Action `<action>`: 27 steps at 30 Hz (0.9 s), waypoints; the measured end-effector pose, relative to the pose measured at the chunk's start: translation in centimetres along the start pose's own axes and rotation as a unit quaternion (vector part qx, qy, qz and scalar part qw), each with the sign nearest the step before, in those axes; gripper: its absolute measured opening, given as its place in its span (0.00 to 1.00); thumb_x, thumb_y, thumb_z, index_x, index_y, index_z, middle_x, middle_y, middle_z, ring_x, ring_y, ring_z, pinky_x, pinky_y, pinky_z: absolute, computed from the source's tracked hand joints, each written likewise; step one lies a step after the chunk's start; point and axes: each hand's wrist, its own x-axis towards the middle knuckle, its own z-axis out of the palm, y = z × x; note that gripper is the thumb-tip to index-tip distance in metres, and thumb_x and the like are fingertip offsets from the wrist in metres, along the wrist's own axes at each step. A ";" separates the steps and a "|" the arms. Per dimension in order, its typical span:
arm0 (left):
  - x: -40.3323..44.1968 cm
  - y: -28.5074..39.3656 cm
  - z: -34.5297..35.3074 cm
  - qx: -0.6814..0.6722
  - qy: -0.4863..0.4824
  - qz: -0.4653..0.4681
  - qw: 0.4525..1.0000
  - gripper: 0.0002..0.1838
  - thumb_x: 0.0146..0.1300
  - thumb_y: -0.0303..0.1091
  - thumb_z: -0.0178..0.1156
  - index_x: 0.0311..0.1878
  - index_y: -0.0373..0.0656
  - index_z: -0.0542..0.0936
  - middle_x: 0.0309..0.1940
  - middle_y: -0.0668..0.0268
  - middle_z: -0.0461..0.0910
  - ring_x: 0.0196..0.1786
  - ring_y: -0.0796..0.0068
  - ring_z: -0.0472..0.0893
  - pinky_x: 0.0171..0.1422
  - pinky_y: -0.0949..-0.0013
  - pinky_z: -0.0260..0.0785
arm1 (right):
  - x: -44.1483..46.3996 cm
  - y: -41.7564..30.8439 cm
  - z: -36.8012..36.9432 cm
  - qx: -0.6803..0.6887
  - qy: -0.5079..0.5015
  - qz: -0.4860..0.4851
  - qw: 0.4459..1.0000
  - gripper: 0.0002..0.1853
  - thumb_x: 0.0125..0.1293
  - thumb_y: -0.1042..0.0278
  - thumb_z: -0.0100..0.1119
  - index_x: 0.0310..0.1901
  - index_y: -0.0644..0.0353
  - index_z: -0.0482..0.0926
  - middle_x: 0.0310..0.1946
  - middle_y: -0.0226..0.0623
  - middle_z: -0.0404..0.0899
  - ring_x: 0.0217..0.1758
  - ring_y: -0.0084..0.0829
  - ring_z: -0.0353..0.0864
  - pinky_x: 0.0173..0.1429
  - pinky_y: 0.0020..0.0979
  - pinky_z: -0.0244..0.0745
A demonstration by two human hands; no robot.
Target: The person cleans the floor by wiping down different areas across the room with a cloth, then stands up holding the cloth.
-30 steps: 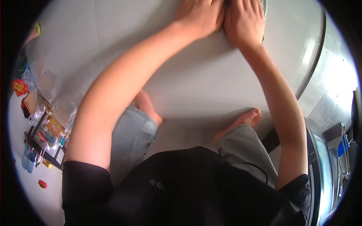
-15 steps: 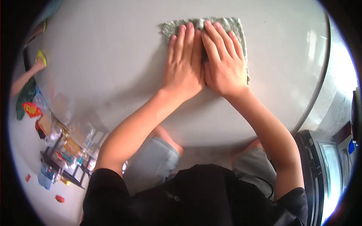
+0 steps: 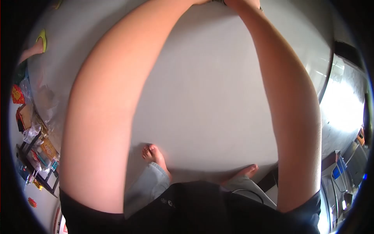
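Note:
Both my arms are stretched far forward over the smooth grey floor (image 3: 206, 97). At the top edge of the head view only the wrist end of my left hand (image 3: 201, 1) shows; its fingers lie outside the picture. My right hand (image 3: 246, 4) is cut off in the same way, close beside the left. Small bits of a rough grey-green cloth (image 3: 261, 8) peek out by the right hand and between the two hands. Most of the cloth is hidden or out of view, and how the fingers rest on it cannot be seen.
My bare feet (image 3: 154, 153) are on the floor below. At left, a dark rack (image 3: 29, 156) holds cluttered packages and bags. Another person's foot in a yellow-green slipper (image 3: 42, 41) stands at upper left. Metal-framed items (image 3: 341, 171) are at right.
Both hands and the cloth have gone forward to the top edge of the view, arms now straighter. Before, both hands lay flat on the cloth. My feet have come into view.

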 end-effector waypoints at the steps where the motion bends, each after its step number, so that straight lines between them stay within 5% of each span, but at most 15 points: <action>1: 0.5 0.0 -0.1 -0.002 -0.006 0.008 1.000 0.38 0.87 0.48 0.28 0.91 0.34 0.46 0.93 0.48 0.43 0.95 0.52 0.43 0.99 0.51 0.29 | 0.1 -0.3 -0.1 -0.002 0.006 -0.006 1.000 0.27 0.82 0.59 0.50 0.76 0.58 0.77 0.78 0.44 0.77 0.85 0.48 0.69 0.89 0.46 0.60; 7: -6.0 3.1 1.4 -0.028 0.001 0.023 0.999 0.38 0.89 0.48 0.26 0.90 0.30 0.47 0.92 0.41 0.43 0.95 0.50 0.41 0.99 0.49 0.28 | -6.5 -2.2 -2.8 -0.060 -0.068 0.025 0.996 0.28 0.87 0.58 0.43 0.82 0.57 0.72 0.86 0.45 0.66 0.91 0.45 0.59 0.94 0.47 0.51; 9: -10.1 4.4 1.5 0.026 -0.027 0.045 0.998 0.39 0.89 0.50 0.24 0.91 0.32 0.47 0.93 0.44 0.41 0.95 0.51 0.40 0.99 0.49 0.27 | -11.0 -2.6 -2.9 -0.006 0.034 -0.051 0.998 0.28 0.74 0.62 0.58 0.74 0.57 0.77 0.80 0.41 0.75 0.84 0.45 0.70 0.89 0.51 0.59; 11: -14.2 4.7 2.3 -0.091 0.131 0.114 0.981 0.39 0.79 0.46 0.52 0.86 0.34 0.63 0.87 0.45 0.61 0.90 0.45 0.58 0.94 0.41 0.45 | -14.6 -4.0 -3.8 -0.022 -0.002 -0.033 0.999 0.31 0.76 0.57 0.57 0.77 0.57 0.74 0.82 0.42 0.72 0.87 0.46 0.67 0.90 0.51 0.57; 20: -38.4 15.2 -2.6 -0.070 -0.084 0.113 0.988 0.43 0.80 0.50 0.51 0.86 0.24 0.59 0.89 0.39 0.54 0.93 0.40 0.49 0.95 0.38 0.41 | -37.7 -13.6 -12.1 0.036 -0.174 0.019 0.984 0.38 0.70 0.61 0.61 0.80 0.65 0.69 0.87 0.50 0.63 0.91 0.50 0.59 0.92 0.56 0.51; 27: -53.3 14.5 -9.3 -0.146 -0.251 0.071 0.954 0.48 0.75 0.52 0.58 0.83 0.20 0.62 0.88 0.35 0.52 0.93 0.37 0.47 0.95 0.39 0.43 | -49.2 -22.6 -14.3 0.073 -0.296 -0.061 0.950 0.38 0.72 0.56 0.59 0.80 0.66 0.70 0.87 0.48 0.63 0.92 0.47 0.59 0.91 0.54 0.54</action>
